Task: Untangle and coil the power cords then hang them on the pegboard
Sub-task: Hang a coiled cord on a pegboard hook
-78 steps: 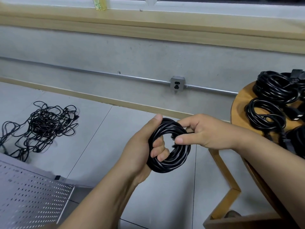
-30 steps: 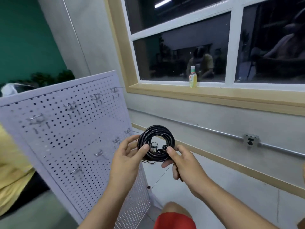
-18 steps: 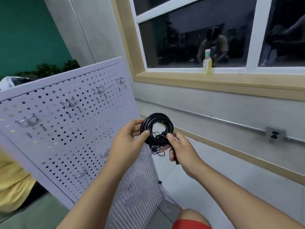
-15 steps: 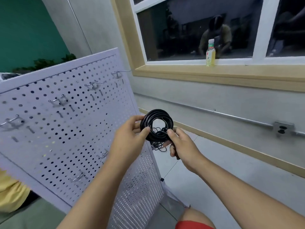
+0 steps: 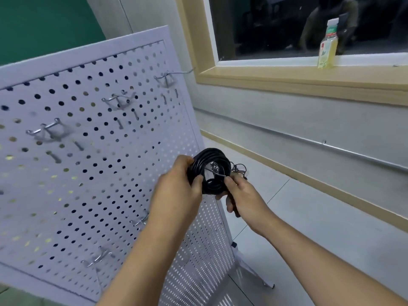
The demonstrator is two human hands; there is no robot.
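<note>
A black power cord wound into a tight coil is held up in front of the right edge of a white pegboard. My left hand grips the coil's left side, thumb across the front. My right hand pinches the coil's lower right side with thumb and forefinger. Metal hooks stick out of the board: one at the upper right, one in the middle, one at the left. None of the hooks carries a cord.
Behind the coil a tangle of thin black cords lies on the floor. A bottle stands on the wooden window sill. A metal conduit runs along the wall. The pegboard's stand foot rests on the tiled floor.
I have turned from the round table to the pegboard, carrying the coil. Over the last second the board has come closer and both hands have kept their hold.
</note>
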